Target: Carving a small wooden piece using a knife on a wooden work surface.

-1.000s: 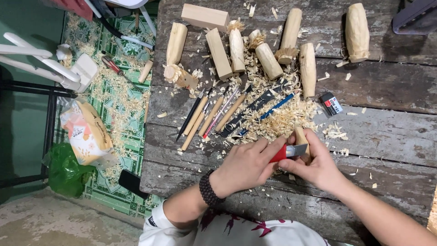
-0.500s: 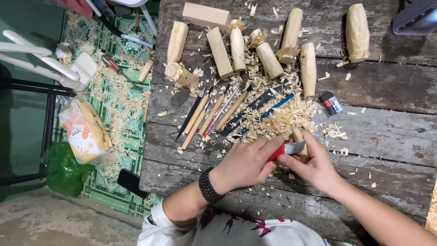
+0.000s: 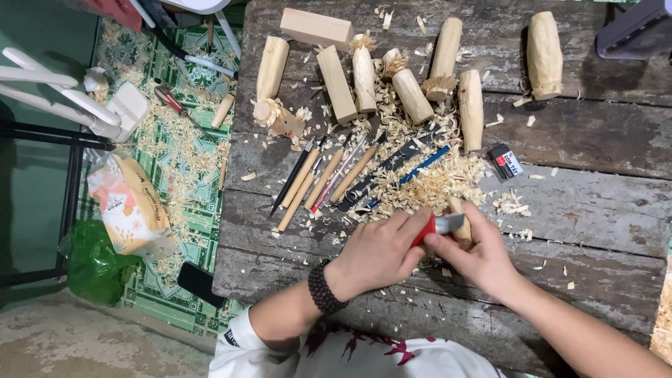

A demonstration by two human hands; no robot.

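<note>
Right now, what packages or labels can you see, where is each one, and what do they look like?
Small box: on the table right of the shavings pile, flat rectangle, black with a red and white label.
Printed bag: on the floor left of the table, crumpled, cream, orange and pink.
Green bag: on the floor below the printed bag, bunched plastic, no label visible.

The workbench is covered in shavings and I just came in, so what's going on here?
A person sits at a worn wooden table, whittling. The left hand holds a red-handled knife, its blade against a small wooden piece gripped in the right hand. A heap of wood shavings lies just beyond the hands, beside a row of carving tools. Further back lie several roughly carved wooden blanks.
</note>
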